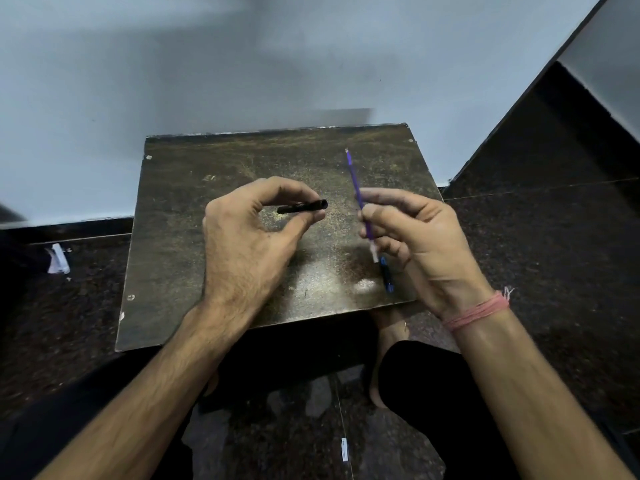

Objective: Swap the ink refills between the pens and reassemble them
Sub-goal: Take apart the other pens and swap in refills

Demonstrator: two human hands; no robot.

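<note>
Mid-swap, judging by the parts apart: black pen barrel (pixel 302 206) pinched between thumb and fingertips of the left hand (pixel 247 237), lying roughly level above the worktop (pixel 194 216), open mouth turned toward the right. Purple ink refill (pixel 356 188) pinched between thumb and forefinger of the right hand (pixel 412 244), slanting up and away, fine tip at the far end, a pale whitish plug at the near end below the fingers. Close under that hand, a dark blue pen part (pixel 387 275), either resting on the worktop or tucked in the lower fingers; cannot tell which. Barrel mouth and refill near but apart, not yet lined up. Next move, probably: tilt the refill down to the barrel's axis, bring one end to the small round opening, slide it in straight, then close the pen up with its remaining piece. Little room for error, given a thin, flexible plastic tube and a narrow bore. Barrel smooth, matte black, rigid, cylindrical. Worktop a dark, scuffed board, worn and speckled, faintly glossy near the front edge, chipped at the corners. Pink thread wristband (pixel 479 311) on the right wrist.
</note>
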